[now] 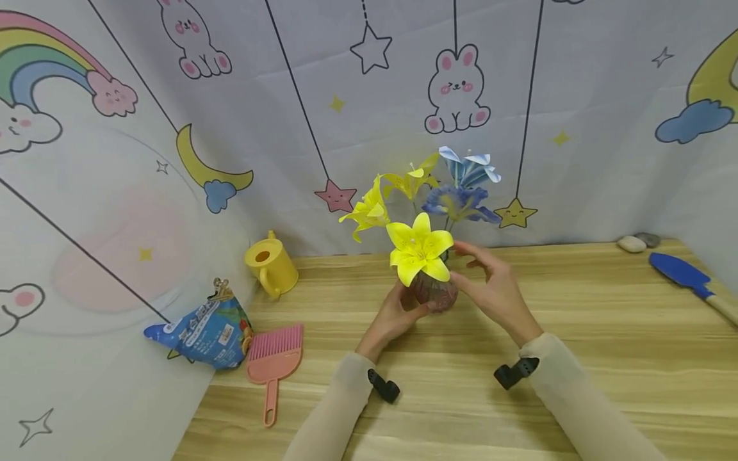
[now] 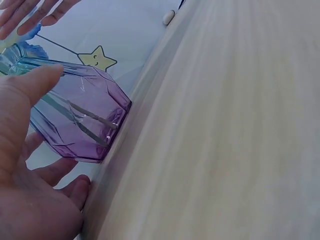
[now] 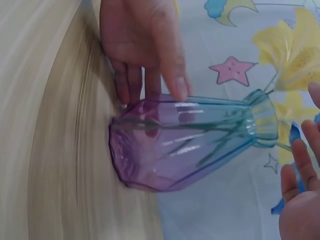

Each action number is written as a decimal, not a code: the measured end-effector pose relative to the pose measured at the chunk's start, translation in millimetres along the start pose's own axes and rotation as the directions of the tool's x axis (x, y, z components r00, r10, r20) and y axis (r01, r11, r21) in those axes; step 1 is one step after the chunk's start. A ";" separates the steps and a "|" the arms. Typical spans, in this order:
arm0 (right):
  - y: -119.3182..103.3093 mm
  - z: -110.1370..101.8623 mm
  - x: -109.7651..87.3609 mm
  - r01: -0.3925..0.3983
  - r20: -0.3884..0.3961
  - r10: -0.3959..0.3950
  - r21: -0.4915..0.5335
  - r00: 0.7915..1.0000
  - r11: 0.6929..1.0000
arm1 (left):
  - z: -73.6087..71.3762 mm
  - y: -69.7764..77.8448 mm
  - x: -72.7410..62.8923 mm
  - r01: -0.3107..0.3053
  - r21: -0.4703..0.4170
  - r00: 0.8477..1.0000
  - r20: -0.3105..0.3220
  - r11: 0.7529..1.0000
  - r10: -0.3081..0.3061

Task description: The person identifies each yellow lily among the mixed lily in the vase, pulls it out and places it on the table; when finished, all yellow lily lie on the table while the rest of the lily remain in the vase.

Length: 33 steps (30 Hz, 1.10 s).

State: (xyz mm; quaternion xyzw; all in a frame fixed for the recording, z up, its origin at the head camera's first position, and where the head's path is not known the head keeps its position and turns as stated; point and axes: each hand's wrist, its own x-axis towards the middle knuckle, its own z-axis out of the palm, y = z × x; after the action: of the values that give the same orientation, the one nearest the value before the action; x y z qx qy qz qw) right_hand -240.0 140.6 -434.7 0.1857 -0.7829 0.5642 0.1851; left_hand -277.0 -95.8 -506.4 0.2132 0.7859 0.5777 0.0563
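A faceted glass vase [image 1: 436, 296], purple at the base and teal at the neck, stands upright on the wooden table with flower stems inside. My left hand [image 1: 393, 318] holds its lower side, thumb across the front and fingers behind. From the vase rise a large yellow lily [image 1: 421, 248] in front, two more yellow lilies behind it and blue flowers [image 1: 458, 202] at the right. My right hand [image 1: 497, 288] is beside the neck and blooms, its fingers spread and loosely bent; in the right wrist view its fingers [image 3: 302, 162] are apart from the glass.
To the left are a yellow watering can [image 1: 272, 266], a blue bag [image 1: 213, 333] closed with a clip and a pink dustpan-shaped brush [image 1: 275, 358]. At the far right lie a blue trowel [image 1: 680, 270] and two stones [image 1: 631, 244]. A printed cloth [image 1: 392, 128] hangs behind the table.
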 end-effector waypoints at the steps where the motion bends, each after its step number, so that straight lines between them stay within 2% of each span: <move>1: 0.5 1.6 0.5 -0.004 -0.007 0.004 0.011 1.000 1.000 | 0.5 -0.8 0.0 0.002 0.008 1.000 0.001 1.000 -0.002; 6: 2.4 10.9 5.1 -0.013 -0.030 0.014 0.047 0.999 0.999 | 1.2 -3.0 -0.3 -0.002 0.029 1.000 0.007 1.000 0.002; 11: 2.8 19.1 9.7 -0.019 -0.049 0.019 0.013 0.999 1.000 | 1.3 -3.4 0.1 -0.013 0.025 1.000 0.011 1.000 0.012; 20: 2.7 27.6 18.2 -0.036 -0.059 0.038 0.035 0.998 0.999 | 3.2 -3.7 -1.2 0.029 0.058 1.000 -0.006 0.998 -0.029; 28: 0.8 33.3 26.3 -0.092 -0.063 0.090 -0.016 0.994 0.996 | 3.1 -4.3 -1.5 0.005 0.047 1.000 0.001 0.999 -0.005; 33: -1.2 38.6 30.9 -0.095 -0.065 0.093 -0.032 0.994 0.995 | 3.6 -4.5 -1.8 0.016 0.057 1.000 -0.004 0.998 -0.016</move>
State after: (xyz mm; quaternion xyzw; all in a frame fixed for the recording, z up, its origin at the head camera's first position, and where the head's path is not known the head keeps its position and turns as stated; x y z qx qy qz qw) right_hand -269.1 101.0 -429.7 0.1274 -0.7941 0.5642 0.1863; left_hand -275.4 -94.4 -512.1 0.2074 0.8038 0.5550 0.0534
